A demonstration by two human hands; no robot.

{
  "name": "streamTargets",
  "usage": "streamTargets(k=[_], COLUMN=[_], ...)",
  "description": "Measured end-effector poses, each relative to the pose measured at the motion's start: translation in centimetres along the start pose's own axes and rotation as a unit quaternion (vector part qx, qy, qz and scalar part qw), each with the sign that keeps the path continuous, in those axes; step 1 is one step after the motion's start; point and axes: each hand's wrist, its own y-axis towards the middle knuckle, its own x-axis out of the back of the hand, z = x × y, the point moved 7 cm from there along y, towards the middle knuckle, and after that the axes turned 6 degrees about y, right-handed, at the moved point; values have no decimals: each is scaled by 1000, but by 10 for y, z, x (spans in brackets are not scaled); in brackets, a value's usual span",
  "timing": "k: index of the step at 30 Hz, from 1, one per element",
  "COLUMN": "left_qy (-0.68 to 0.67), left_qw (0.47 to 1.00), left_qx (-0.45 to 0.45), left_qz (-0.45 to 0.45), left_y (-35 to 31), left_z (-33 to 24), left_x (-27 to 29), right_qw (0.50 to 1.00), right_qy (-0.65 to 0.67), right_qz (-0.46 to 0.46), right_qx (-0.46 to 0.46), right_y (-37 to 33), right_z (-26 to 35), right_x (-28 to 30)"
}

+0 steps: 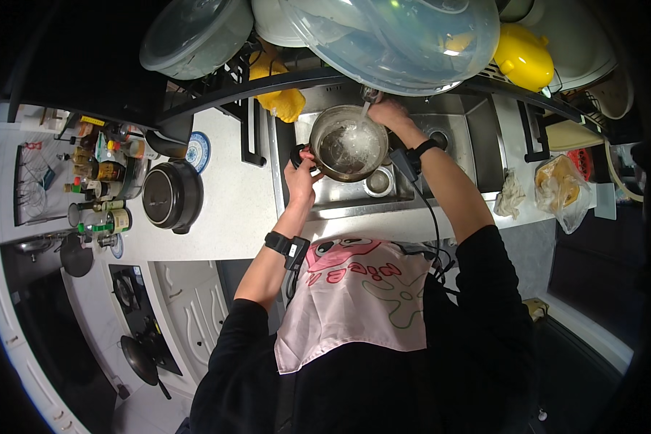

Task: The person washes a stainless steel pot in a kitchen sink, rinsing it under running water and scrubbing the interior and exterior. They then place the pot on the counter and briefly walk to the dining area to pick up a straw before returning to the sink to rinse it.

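The left hand (301, 177) curls its grip round the pot handle (296, 154); the right hand (389, 113), I can't tell. More water (354, 137) could overweight that hold.

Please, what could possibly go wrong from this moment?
The left hand holds the pot at one side, so it might tip as the water adds weight.
Water could splash the device on the right wrist, close to the pot.
Its hanging cable might catch on something.
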Motion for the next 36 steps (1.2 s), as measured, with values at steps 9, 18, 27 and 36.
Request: streamTargets(k=[9,18,27,36], left_qy=[2,2,4,10], left_qw=[1000,1000,1000,1000], left_qx=[-5,-13,-13,-11], left_qz=[-20,-23,-12,-4], left_y=[-4,-4,-2,-4], left_z=[-5,-6,-3,-7], left_x=[4,4,0,-4], right_qw=[997,996,998,998], right_qy=[-46,-43,-55,-50], right_qz=[23,76,38,-6], right_qx=[-52,-29,-20,-40], right_y=[-7,-22,-1,41], right_z=[15,24,10,-16], right_x=[-9,-4,-11,-30])
